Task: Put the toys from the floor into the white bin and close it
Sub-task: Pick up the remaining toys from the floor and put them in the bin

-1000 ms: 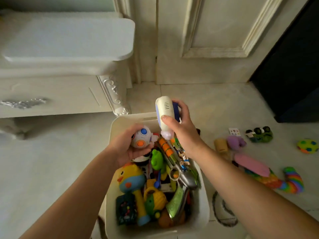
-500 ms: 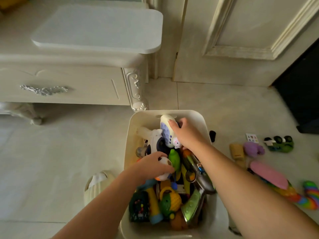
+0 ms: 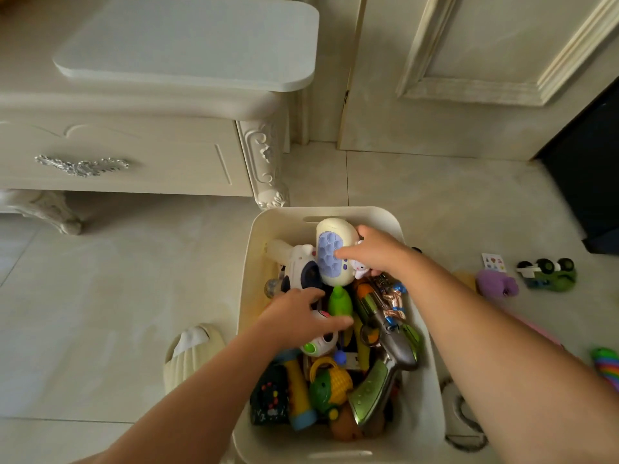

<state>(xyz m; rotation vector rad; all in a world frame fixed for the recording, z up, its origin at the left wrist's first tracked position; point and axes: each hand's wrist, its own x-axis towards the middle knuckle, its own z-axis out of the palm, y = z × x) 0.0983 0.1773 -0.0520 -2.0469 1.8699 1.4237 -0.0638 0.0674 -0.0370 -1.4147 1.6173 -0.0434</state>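
Right hand (image 3: 376,252): fingers curled round the right edge of the cream and purple push-button toy (image 3: 335,254), thumb laid on its purple face — a firm hold, low over the far end of the bin.
Left hand (image 3: 299,316): fingers stretched out almost straight across the top of the white ball toy (image 3: 318,343), touching it rather than wrapped round it.
White bin (image 3: 368,211): on the floor under both hands, uncovered and heaped with toys.
Between the hands: a green toy (image 3: 340,301) standing upright, its tip pointing at the push-button toy.
Left of the right hand: a white and dark camera-shaped toy (image 3: 301,266), touching the push-button toy.
Below the right wrist: a toy gun (image 3: 385,316), lying lengthwise in the bin.
Nearer than the left hand: a yellow and blue toy (image 3: 298,393) and a green and yellow corn toy (image 3: 330,386), side by side.
Right of the right hand, on the floor outside the bin: a purple toy (image 3: 495,283), a green car (image 3: 549,272) and a small sticker card (image 3: 494,262) — plus a rainbow toy (image 3: 606,366) at the frame edge.
Left of the left forearm: a cream slipper (image 3: 191,349), beside the bin.
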